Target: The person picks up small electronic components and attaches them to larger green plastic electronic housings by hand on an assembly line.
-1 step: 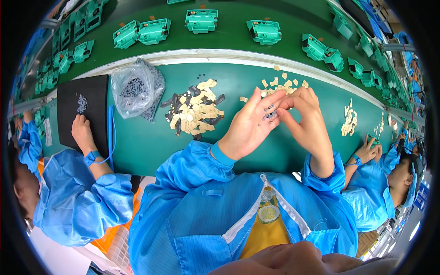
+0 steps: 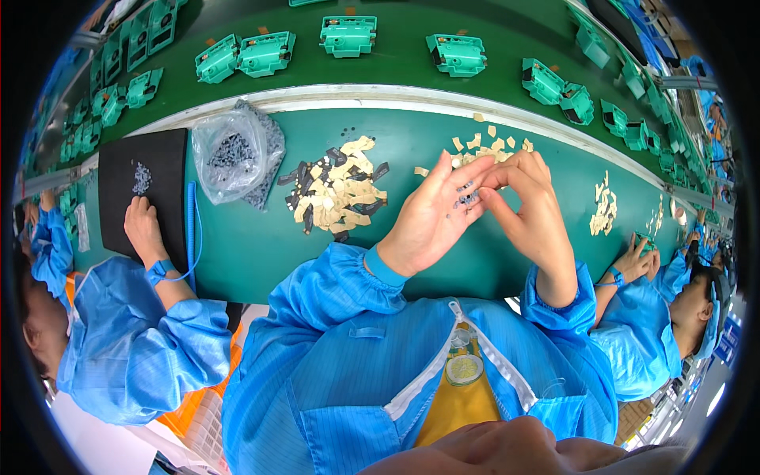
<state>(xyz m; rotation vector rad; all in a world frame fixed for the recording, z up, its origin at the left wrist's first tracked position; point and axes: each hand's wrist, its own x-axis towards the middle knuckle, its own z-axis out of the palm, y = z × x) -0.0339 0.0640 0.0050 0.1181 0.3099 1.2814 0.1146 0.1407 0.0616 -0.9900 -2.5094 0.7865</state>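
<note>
Fingers (image 2: 522,168) over green worktop (image 2: 253,257), between coworkers (image 2: 134,340)

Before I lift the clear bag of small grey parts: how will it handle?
The plastic bag is likely floppy: its film looks thin and wrinkled. The grey parts inside look small and loose, so they'd probably shift and make it sag. Its densely filled right side likely weighs more.

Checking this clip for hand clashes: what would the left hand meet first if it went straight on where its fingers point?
Probably the right hand, which lies directly ahead of the left hand at its fingertips, though their exact depth is unclear.
</note>
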